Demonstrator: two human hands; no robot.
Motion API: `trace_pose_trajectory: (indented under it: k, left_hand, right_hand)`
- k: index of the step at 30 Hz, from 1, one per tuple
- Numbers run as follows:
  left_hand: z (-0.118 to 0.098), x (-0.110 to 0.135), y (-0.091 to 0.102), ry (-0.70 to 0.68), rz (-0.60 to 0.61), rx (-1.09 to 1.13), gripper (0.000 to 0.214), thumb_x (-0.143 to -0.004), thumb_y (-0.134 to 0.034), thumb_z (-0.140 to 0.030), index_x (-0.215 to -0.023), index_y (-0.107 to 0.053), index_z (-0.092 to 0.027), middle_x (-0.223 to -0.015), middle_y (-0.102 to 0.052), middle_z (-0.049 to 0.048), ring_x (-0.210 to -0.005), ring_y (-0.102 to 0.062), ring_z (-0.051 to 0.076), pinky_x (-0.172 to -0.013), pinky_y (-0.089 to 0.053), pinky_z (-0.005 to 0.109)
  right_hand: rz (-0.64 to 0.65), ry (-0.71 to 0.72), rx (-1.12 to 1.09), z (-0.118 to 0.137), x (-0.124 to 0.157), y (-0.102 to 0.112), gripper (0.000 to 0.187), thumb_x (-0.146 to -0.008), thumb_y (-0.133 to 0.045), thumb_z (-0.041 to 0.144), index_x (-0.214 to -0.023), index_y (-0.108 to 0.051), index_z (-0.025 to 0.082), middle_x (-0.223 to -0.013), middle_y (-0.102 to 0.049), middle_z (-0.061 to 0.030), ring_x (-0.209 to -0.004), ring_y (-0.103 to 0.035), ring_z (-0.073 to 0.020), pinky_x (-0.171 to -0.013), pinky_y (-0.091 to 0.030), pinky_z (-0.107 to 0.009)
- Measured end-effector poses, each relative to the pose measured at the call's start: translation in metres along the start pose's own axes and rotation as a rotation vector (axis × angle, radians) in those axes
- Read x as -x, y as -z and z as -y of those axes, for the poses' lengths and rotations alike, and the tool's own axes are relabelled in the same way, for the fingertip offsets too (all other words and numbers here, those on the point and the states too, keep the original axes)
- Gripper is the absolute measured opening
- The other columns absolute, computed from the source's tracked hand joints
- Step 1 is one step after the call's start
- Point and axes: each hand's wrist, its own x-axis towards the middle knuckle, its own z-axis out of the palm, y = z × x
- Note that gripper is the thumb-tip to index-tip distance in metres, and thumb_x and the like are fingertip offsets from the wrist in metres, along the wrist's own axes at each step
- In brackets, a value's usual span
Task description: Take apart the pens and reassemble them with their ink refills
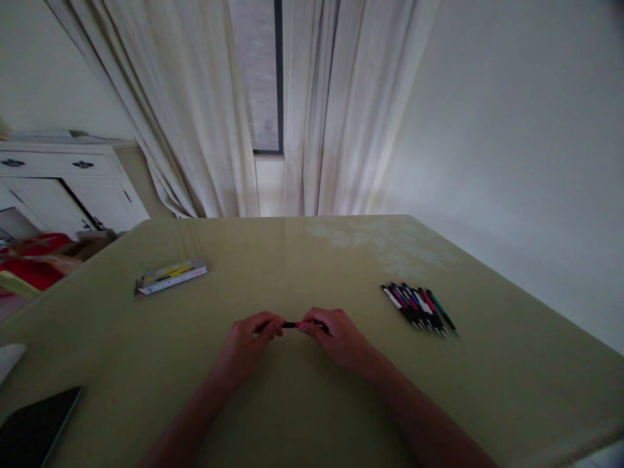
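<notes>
Pale green tabletop point(292, 266) before a curtained window: 1 pen point(289, 324) held by 2 hands

Fingertips of the left hand point(248, 338) are pinched on the black part of the pen, and those of the right hand point(336, 335) are clamped on its pink part, with a short stretch showing between them. Gripping it from both sides probably keeps so slim a thing steady and level; whether it touches the table cannot be told.

Beyond the right hand, well apart from it, a row of pens point(420, 309) lies side by side, tips toward the person, perhaps to keep each easy to pick out. Farther off, on the left, a box point(170, 276) lies at a slant, seemingly out of the forearms' way. A dark flat object point(39, 426) rests at the near left. Pale curtains point(190, 97) hang behind the table.
</notes>
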Motion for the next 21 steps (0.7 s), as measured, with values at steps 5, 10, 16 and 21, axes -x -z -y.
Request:
trace_pose_trajectory:
  k: [5, 10, 16, 21]
  left_hand:
    - [0.0027, -0.0033, 0.0003, 0.012, -0.051, 0.175, 0.028, -0.082, -0.077, -0.039, -0.104, -0.077, -0.023, -0.099, -0.081, 0.0061, -0.090, -0.075, 0.022, -0.084, -0.059, 0.034]
    - [0.0013, -0.0053, 0.0009, 0.068, -0.058, 0.220, 0.024, -0.083, -0.074, -0.043, -0.087, -0.079, -0.020, -0.078, -0.079, 0.0054, -0.072, -0.074, 0.020, -0.070, -0.060, 0.030]
    - [-0.0006, -0.0059, 0.0022, 0.048, -0.127, 0.241, 0.027, -0.086, -0.070, -0.045, -0.091, -0.079, -0.020, -0.083, -0.080, 0.0067, -0.074, -0.074, 0.020, -0.066, -0.059, 0.028]
    - [0.0018, -0.0070, 0.0028, 0.013, -0.098, 0.225, 0.021, -0.080, -0.076, -0.039, -0.089, -0.079, -0.021, -0.092, -0.082, 0.0073, -0.084, -0.076, 0.021, -0.078, -0.060, 0.030]
  right_hand:
    - [0.011, -0.001, -0.002, -0.0037, -0.0007, -0.0001, 0.036, -0.105, -0.054, 0.041, -0.085, -0.071, 0.017, -0.066, -0.059, 0.0027, -0.060, -0.050, -0.0106, -0.060, -0.031, -0.023]
    - [-0.002, -0.016, -0.004, -0.0030, -0.0007, 0.0016, 0.036, -0.104, -0.055, 0.044, -0.086, -0.072, 0.017, -0.064, -0.056, 0.0034, -0.059, -0.049, -0.0107, -0.059, -0.029, -0.023]
    - [-0.026, 0.002, -0.025, -0.0033, -0.0016, 0.0019, 0.036, -0.104, -0.055, 0.043, -0.084, -0.071, 0.016, -0.065, -0.057, 0.0028, -0.059, -0.049, -0.0106, -0.059, -0.031, -0.023]
    - [-0.017, 0.002, -0.003, -0.0057, -0.0020, 0.0008, 0.035, -0.104, -0.055, 0.041, -0.085, -0.071, 0.016, -0.064, -0.057, 0.0031, -0.059, -0.049, -0.0103, -0.060, -0.030, -0.023]
